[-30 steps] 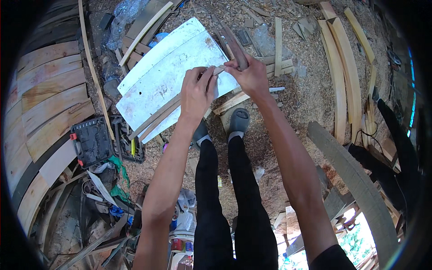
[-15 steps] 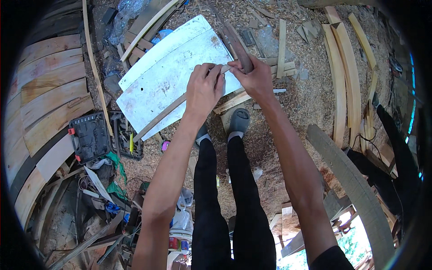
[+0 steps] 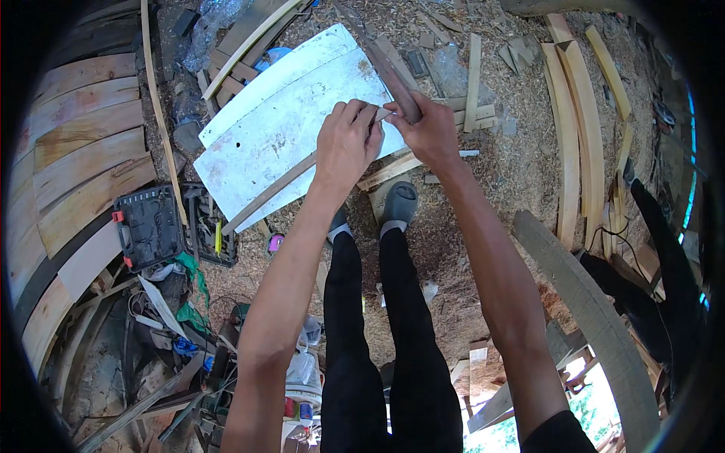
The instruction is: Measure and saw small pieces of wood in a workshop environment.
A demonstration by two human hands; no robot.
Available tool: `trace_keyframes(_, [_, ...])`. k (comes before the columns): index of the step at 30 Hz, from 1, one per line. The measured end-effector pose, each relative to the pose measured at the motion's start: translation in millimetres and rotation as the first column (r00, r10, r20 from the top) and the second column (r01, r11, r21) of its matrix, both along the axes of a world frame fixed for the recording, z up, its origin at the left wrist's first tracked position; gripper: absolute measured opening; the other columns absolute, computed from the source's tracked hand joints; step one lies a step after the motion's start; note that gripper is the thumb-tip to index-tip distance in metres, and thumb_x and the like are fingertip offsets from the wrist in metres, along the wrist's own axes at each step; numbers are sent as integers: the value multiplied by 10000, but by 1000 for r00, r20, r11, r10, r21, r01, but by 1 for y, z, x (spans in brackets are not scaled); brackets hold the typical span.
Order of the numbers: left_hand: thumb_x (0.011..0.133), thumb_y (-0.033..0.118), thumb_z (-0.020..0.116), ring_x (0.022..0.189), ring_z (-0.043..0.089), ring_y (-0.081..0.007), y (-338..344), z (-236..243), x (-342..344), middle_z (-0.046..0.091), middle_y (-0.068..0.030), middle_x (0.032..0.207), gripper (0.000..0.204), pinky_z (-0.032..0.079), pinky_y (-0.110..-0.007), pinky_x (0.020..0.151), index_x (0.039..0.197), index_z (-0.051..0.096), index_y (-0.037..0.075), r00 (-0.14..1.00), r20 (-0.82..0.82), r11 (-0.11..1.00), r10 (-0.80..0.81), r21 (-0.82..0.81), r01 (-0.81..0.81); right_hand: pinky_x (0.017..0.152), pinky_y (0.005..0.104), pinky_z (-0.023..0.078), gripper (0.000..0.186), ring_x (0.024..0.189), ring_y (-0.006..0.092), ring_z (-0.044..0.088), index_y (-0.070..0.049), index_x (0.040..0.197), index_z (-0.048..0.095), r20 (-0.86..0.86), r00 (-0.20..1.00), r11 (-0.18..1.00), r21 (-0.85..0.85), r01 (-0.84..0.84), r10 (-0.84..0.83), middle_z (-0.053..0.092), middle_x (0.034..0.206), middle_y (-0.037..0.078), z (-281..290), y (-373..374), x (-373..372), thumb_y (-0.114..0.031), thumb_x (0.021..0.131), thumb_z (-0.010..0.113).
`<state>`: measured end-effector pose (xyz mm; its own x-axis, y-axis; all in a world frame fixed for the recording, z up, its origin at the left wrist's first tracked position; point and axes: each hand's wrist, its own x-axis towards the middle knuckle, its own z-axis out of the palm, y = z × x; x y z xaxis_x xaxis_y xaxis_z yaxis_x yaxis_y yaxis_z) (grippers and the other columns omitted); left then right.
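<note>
Left hand is gripping a thin wooden strip, upper left-centre | right hand is gripping a thicker brown strip, upper centre | both seeming light, stiff, perhaps splintery; mid-length holds likely balancing best

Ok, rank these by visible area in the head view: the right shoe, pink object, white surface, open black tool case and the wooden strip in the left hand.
1. White surface
2. Open black tool case
3. Right shoe and wooden strip: too close to rank, the strip being partly hidden
4. Pink object
</note>
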<state>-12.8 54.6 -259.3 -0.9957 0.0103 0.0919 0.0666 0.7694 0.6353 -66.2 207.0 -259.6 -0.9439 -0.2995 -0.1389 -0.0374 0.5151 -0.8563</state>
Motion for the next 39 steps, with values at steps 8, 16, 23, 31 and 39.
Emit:
trace_keyframes(8, [767, 85, 662, 876, 549, -288, 0, -6, 5, 594, -94, 944, 221, 476, -388, 776, 977, 648, 18, 998, -62, 1000, 20, 8, -20, 639, 388, 497, 271, 716, 314, 670, 0, 933, 654, 85, 996, 997, 76, -11, 4, 691, 774, 146, 3, 3, -1, -156, 750, 779])
trace_keyframes(16, [757, 67, 671, 861, 540, -295, -2, -11, 11, 602, -98, 928, 216, 461, -394, 765, 968, 659, 21, 995, -96, 996, 33, 87, -24, 611, 274, 473, 328, 673, 80, 598, -8, 947, 705, 397, 914, 996, 61, 64, -83, 704, 785, 47, 5, 1, -10, -214, 725, 831])
trace_keyframes(23, [771, 75, 667, 910, 541, -265, -5, -14, 13, 575, -76, 954, 238, 449, -380, 777, 1005, 637, 51, 993, -118, 997, 14, 81, -4, 568, 301, 460, 291, 596, 115, 570, -2, 779, 660, 299, 949, 994, 77, 81, -101, 649, 663, 48, -3, -4, -16, -202, 681, 847])
trace_keyframes(31, [819, 105, 660, 889, 551, -280, -56, -9, 55, 590, -93, 958, 224, 460, -388, 780, 1026, 635, 25, 999, -45, 1000, -18, 12, 18, 550, 309, 435, 291, 577, 124, 548, -5, 769, 667, 278, 956, 986, 162, 49, -94, 648, 663, 52, -3, -3, -16, -207, 675, 855])
trace_keyframes(39, [840, 112, 656, 887, 562, -257, -81, -10, 68, 606, -87, 960, 207, 481, -366, 781, 1028, 638, 29, 996, -62, 997, -66, -51, 63, 628, 307, 497, 260, 669, 137, 649, -5, 893, 672, 279, 957, 995, 86, 54, -76, 715, 771, 71, 6, -13, -13, -144, 729, 818])
